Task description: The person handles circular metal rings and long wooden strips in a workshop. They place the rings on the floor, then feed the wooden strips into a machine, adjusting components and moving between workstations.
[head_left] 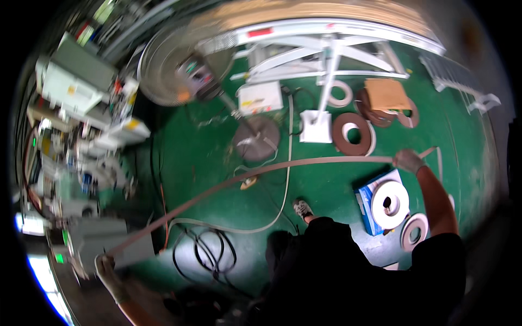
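Left hand [105, 265] and right hand [408, 161] around a long brownish strip [326, 160].

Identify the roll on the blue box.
The white roll below the right hand; it alone rests on the blue box; other visible rolls lie off it.

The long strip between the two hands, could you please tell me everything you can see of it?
The strip is narrow, smooth-looking and pinkish-brown, perhaps plastic. It spans the view in a gentle arch above the green floor, held by the left hand and the right hand; past the latter, what seems its tail bends downward.
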Motion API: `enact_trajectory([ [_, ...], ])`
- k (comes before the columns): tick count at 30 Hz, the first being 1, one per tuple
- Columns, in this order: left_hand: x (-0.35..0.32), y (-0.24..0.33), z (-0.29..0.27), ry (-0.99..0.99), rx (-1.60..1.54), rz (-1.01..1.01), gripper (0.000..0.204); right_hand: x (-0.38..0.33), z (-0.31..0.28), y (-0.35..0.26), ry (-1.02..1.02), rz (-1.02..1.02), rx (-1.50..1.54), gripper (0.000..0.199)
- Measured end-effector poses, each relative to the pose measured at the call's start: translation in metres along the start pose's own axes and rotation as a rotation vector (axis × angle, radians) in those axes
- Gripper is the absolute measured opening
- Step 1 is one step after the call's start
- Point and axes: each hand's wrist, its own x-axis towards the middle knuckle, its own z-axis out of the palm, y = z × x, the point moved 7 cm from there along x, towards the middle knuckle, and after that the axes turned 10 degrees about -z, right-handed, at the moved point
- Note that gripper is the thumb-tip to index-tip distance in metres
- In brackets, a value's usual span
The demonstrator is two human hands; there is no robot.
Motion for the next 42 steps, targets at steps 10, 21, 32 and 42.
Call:
enact_trajectory([
  [10,-0.040,-0.052,0.000,0.027,0.053,-0.343,0.008,0.257,-0.020,-0.308,-0.517,-0.603,0.166,0.024],
  [21,0.225,-0.186,-0.019,0.034,-0.251,-0.473,0.014,0.423,-0.129,-0.511,-0.974,-0.050,0.449,0.027],
  [32,0.543,-0.202,0.010,-0.067,-0.062,-0.188,0.012,0.645,-0.253,-0.794,-0.801,-0.186,1.247,0.029],
  [42,0.773,-0.288,-0.042,0.123,0.253,-0.262,0.011,0.904,-0.452,-1.084,-0.849,-0.159,1.582,0.032],
])
